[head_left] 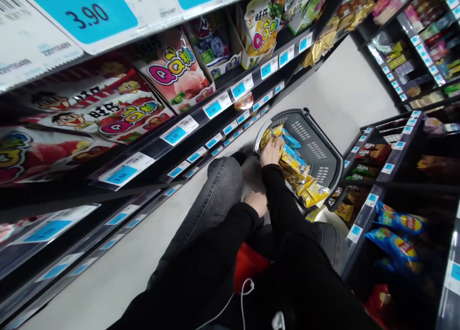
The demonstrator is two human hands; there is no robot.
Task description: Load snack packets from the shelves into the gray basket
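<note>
A dark grey shopping basket (325,150) stands on the floor ahead, holding several yellow and blue snack packets (298,169). My right hand (271,151) reaches into its near-left corner, fingers spread flat on a yellow packet. My left hand (257,203) rests lower, close to my knee, beside my right forearm; its fingers are curled under and what they hold, if anything, is hidden. Both arms wear black sleeves. My grey-jeaned knee (223,181) is bent in front of me.
Shelves with Q-candy bags (176,71) and blue price tags (174,134) run along the left. A dark rack with chip bags (398,222) stands close on the right. Pale aisle floor (338,95) stretches beyond the basket. A white earphone cable (241,294) hangs near my lap.
</note>
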